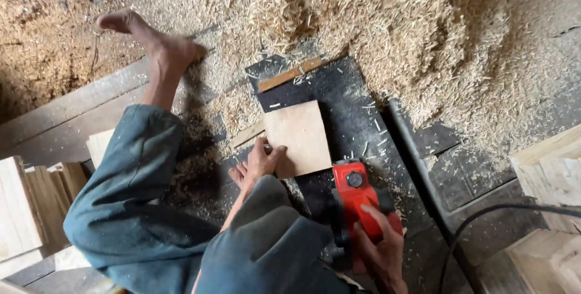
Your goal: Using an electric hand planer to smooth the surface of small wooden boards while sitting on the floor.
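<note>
A small pale wooden board [299,136] lies flat on a dark mat [345,106]. My left hand [257,164] presses on the board's near left edge, fingers spread over it. My right hand [378,242] grips the handle of a red electric planer [357,194], which sits at the board's near right corner. A thin wooden strip [290,75] lies across the mat just beyond the board. My bent left leg in blue trousers [130,197] and bare foot [154,36] stretch out to the left.
Heaps of wood shavings [387,27] cover the floor at the back and right. Stacks of cut boards stand at the left [24,203] and right [551,173]. A black power cord [484,215] runs off to the right. A long plank [72,103] lies under my leg.
</note>
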